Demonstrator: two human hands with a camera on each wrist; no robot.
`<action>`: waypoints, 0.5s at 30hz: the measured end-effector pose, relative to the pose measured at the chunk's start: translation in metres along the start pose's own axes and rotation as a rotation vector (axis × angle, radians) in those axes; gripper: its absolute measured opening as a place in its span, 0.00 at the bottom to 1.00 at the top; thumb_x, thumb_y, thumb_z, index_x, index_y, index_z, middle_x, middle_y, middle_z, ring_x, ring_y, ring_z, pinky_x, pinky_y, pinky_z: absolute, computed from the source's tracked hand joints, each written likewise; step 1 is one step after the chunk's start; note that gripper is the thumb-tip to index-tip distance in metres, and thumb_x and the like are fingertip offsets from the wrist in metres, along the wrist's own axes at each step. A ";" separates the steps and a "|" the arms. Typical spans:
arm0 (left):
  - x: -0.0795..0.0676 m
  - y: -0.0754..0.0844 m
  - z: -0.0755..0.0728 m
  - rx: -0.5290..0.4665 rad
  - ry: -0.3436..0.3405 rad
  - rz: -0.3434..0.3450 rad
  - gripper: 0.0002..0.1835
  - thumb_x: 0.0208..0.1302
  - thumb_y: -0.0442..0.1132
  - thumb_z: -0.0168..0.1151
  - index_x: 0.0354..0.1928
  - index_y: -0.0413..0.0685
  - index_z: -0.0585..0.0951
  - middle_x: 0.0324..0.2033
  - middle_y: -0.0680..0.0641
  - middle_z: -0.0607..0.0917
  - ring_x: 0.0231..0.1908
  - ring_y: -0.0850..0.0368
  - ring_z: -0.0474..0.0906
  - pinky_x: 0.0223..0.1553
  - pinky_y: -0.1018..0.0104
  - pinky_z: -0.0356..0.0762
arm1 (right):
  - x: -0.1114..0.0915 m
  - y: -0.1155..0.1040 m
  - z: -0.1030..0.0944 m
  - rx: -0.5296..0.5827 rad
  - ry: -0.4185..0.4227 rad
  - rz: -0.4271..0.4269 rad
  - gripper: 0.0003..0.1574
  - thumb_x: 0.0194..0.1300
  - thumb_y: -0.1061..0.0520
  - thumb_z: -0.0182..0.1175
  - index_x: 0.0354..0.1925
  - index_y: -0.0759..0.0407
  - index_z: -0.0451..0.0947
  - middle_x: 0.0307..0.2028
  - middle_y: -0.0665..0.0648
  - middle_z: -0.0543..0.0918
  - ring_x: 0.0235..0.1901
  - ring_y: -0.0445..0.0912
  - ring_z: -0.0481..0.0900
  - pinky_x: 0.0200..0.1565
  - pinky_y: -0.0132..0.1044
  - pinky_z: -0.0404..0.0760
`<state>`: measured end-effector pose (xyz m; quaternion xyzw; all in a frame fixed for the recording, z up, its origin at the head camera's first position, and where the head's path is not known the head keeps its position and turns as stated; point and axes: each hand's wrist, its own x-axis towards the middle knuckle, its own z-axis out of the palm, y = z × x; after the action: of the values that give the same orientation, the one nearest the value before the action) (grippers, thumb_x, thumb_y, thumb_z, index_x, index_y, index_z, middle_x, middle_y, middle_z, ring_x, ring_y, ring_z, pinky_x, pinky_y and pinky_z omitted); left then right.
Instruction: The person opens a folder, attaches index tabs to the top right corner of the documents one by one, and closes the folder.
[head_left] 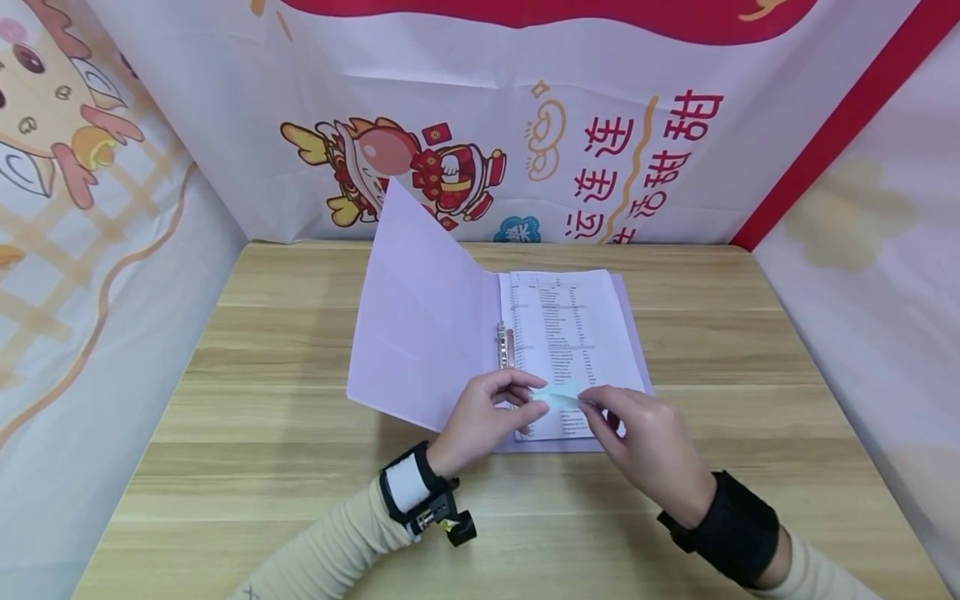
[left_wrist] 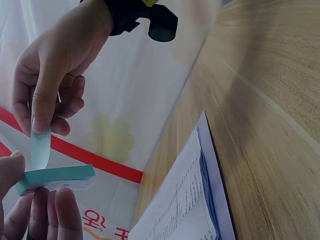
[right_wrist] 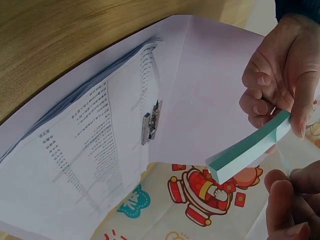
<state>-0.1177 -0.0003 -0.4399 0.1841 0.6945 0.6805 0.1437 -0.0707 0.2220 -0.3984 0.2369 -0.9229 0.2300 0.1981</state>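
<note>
My left hand [head_left: 487, 412] grips a narrow pad of mint-green sticky notes [right_wrist: 245, 150] between thumb and fingers, above the papers. From one end of the pad a single green strip [left_wrist: 41, 147] lifts away, its far end pinched between the thumb and fingertips of my right hand [head_left: 645, 433]. Below both hands lies a lilac folder [head_left: 423, 321], its cover raised on the left. Printed sheets [head_left: 607, 333] are stacked inside it. Along their left side is a metal lever clip [right_wrist: 151, 122], at the folder's spine.
The folder lies on a wood-grain table [head_left: 270, 467]. A white printed cloth [head_left: 450, 75] hangs behind the table, with more cloth at both sides. Wrist straps [head_left: 727, 529] with a small camera [head_left: 459, 527] sit on my forearms.
</note>
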 end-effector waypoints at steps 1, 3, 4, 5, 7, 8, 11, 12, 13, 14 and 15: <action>0.000 0.000 0.000 0.013 -0.003 0.003 0.15 0.66 0.35 0.69 0.53 0.38 0.83 0.38 0.44 0.83 0.35 0.52 0.82 0.34 0.60 0.86 | 0.000 0.000 0.000 0.006 0.002 0.003 0.12 0.55 0.66 0.75 0.38 0.59 0.86 0.30 0.52 0.87 0.21 0.35 0.71 0.23 0.28 0.75; 0.000 -0.001 0.000 0.038 -0.009 0.008 0.15 0.66 0.36 0.70 0.53 0.40 0.84 0.39 0.45 0.83 0.37 0.55 0.82 0.34 0.60 0.86 | 0.000 0.000 0.000 0.014 0.004 0.009 0.11 0.56 0.67 0.74 0.38 0.59 0.86 0.30 0.51 0.87 0.22 0.35 0.72 0.23 0.29 0.75; 0.000 -0.002 0.000 0.049 -0.012 0.011 0.15 0.66 0.36 0.70 0.53 0.41 0.84 0.39 0.45 0.84 0.37 0.55 0.82 0.34 0.60 0.86 | 0.000 0.000 0.000 0.015 0.004 0.012 0.11 0.56 0.67 0.74 0.38 0.59 0.86 0.30 0.51 0.87 0.22 0.35 0.72 0.24 0.29 0.75; 0.000 -0.002 0.000 0.058 -0.017 0.013 0.15 0.66 0.36 0.70 0.53 0.42 0.85 0.39 0.46 0.84 0.38 0.56 0.82 0.34 0.60 0.86 | 0.000 0.000 0.000 0.016 0.004 0.015 0.10 0.57 0.67 0.74 0.38 0.58 0.86 0.29 0.51 0.87 0.23 0.35 0.72 0.24 0.29 0.76; 0.000 -0.003 -0.001 0.074 -0.029 0.018 0.15 0.66 0.37 0.70 0.53 0.42 0.85 0.40 0.47 0.85 0.40 0.57 0.82 0.35 0.61 0.85 | 0.000 0.000 -0.001 0.016 0.003 0.022 0.10 0.57 0.67 0.74 0.38 0.58 0.86 0.29 0.50 0.87 0.23 0.35 0.73 0.24 0.30 0.76; 0.000 -0.004 -0.001 0.082 -0.037 0.020 0.15 0.66 0.38 0.70 0.53 0.43 0.85 0.40 0.48 0.86 0.41 0.57 0.82 0.35 0.62 0.85 | 0.000 0.000 -0.001 0.016 0.000 0.027 0.10 0.57 0.67 0.73 0.38 0.58 0.86 0.29 0.50 0.87 0.24 0.35 0.73 0.24 0.30 0.76; 0.000 -0.005 -0.004 0.095 -0.056 0.028 0.15 0.67 0.39 0.69 0.54 0.43 0.84 0.41 0.49 0.86 0.42 0.57 0.82 0.36 0.63 0.85 | 0.000 0.000 -0.001 0.015 -0.013 0.043 0.09 0.58 0.66 0.73 0.38 0.58 0.86 0.29 0.50 0.87 0.24 0.35 0.74 0.25 0.30 0.77; 0.000 -0.006 -0.005 0.101 -0.059 0.030 0.15 0.68 0.39 0.69 0.54 0.43 0.84 0.41 0.49 0.86 0.42 0.57 0.82 0.37 0.63 0.84 | 0.000 0.000 -0.001 0.017 -0.019 0.050 0.09 0.58 0.66 0.73 0.38 0.58 0.86 0.30 0.50 0.87 0.25 0.35 0.74 0.25 0.30 0.78; 0.000 -0.007 -0.006 0.109 -0.059 0.033 0.15 0.68 0.39 0.68 0.54 0.43 0.84 0.41 0.49 0.86 0.42 0.57 0.82 0.37 0.63 0.84 | 0.000 0.000 -0.001 0.018 -0.027 0.058 0.08 0.58 0.65 0.73 0.38 0.58 0.86 0.30 0.50 0.87 0.25 0.35 0.74 0.25 0.30 0.78; 0.000 -0.008 -0.008 0.115 -0.057 0.034 0.15 0.68 0.39 0.68 0.54 0.44 0.84 0.42 0.48 0.87 0.42 0.57 0.82 0.38 0.63 0.84 | -0.001 -0.001 -0.002 0.019 -0.035 0.065 0.08 0.59 0.65 0.73 0.38 0.58 0.86 0.30 0.50 0.87 0.25 0.35 0.74 0.25 0.30 0.78; 0.000 -0.009 -0.009 0.118 -0.055 0.031 0.15 0.68 0.39 0.68 0.54 0.44 0.84 0.43 0.48 0.87 0.42 0.57 0.82 0.38 0.64 0.84 | -0.001 -0.001 -0.002 0.019 -0.042 0.072 0.08 0.59 0.64 0.73 0.38 0.58 0.87 0.30 0.50 0.87 0.25 0.35 0.74 0.25 0.30 0.78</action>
<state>-0.1219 -0.0083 -0.4483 0.2217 0.7264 0.6351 0.1408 -0.0692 0.2223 -0.3969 0.2100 -0.9326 0.2405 0.1680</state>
